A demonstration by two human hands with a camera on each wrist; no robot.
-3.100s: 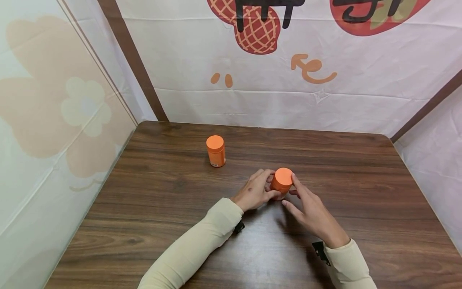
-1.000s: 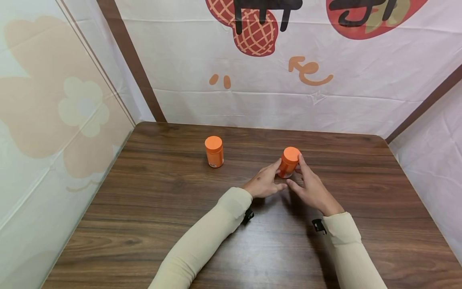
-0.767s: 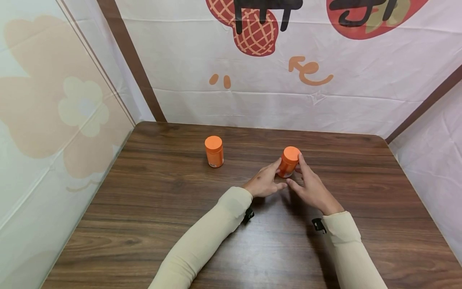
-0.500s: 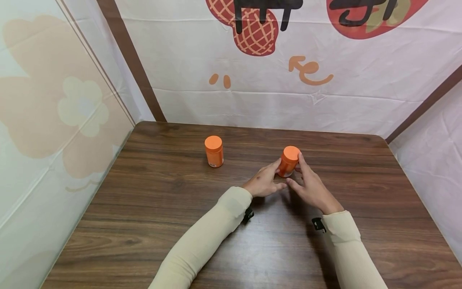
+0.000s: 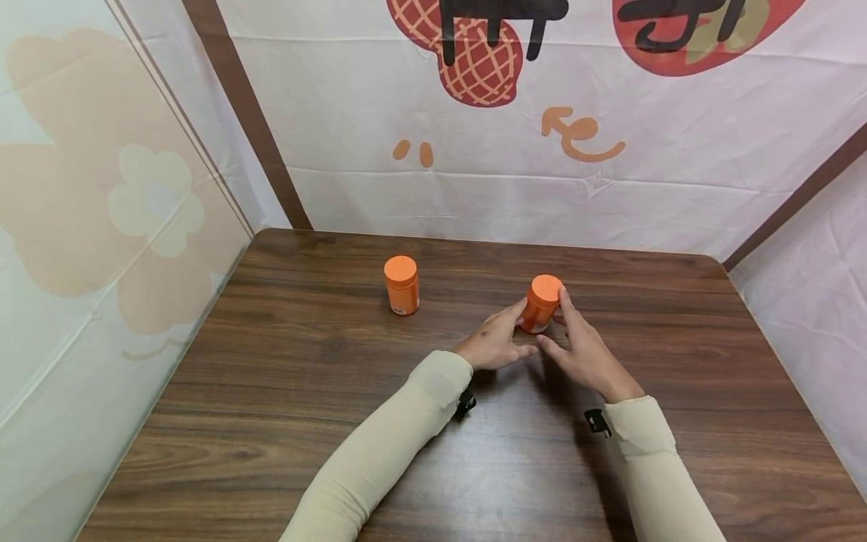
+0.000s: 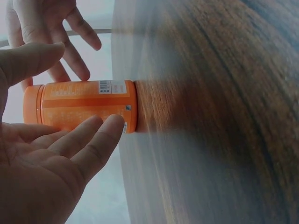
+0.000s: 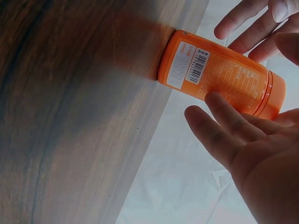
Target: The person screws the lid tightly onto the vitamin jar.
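An orange plastic jar with a screw lid (image 5: 542, 301) stands upright on the brown wooden table, right of centre. My left hand (image 5: 494, 342) is at its left side, with nearly straight fingers against the wall and the thumb apart from it. On the opposite side, my right hand (image 5: 585, 350) touches the jar with extended fingertips, one up at the lid. Between the two hands, the left wrist view shows the jar's (image 6: 84, 105) base at the tabletop. A white barcode label faces the right wrist camera on the jar (image 7: 212, 74).
A second, similar orange jar (image 5: 403, 286) stands upright to the left, toward the back of the table (image 5: 305, 361). Behind the table's far edge hangs a white printed cloth (image 5: 474, 196). Another cloth with a flower print (image 5: 159, 199) borders the left side.
Compared with about three seconds ago, the jar and both hands are farther back and slightly right on the table. Over the last second they have stayed in place. The second jar has not moved.
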